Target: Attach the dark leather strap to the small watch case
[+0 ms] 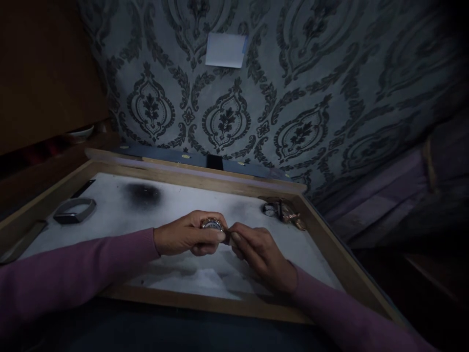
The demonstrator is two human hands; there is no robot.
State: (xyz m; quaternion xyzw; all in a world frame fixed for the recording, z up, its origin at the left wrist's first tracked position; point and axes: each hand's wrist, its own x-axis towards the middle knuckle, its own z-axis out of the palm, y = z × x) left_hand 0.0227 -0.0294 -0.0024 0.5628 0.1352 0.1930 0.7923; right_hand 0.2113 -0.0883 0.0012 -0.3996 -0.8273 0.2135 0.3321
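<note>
A round wristwatch (212,224) with a shiny metal case is held above the white surface of a wooden-rimmed tray (176,299). My left hand (192,233) is closed around the watch, its thumb across the lower edge of the case. At the watch's right side my right hand (258,249) pinches a short dark piece (227,236), which looks like the end of the strap. Fingers cover most of this piece and its join with the case.
A grey-banded smartwatch (75,211) lies at the tray's left, near a dark strip (83,188) and another band (24,242). Several watches (282,211) are heaped in the back right corner. A patterned wall with a white card (226,50) stands behind.
</note>
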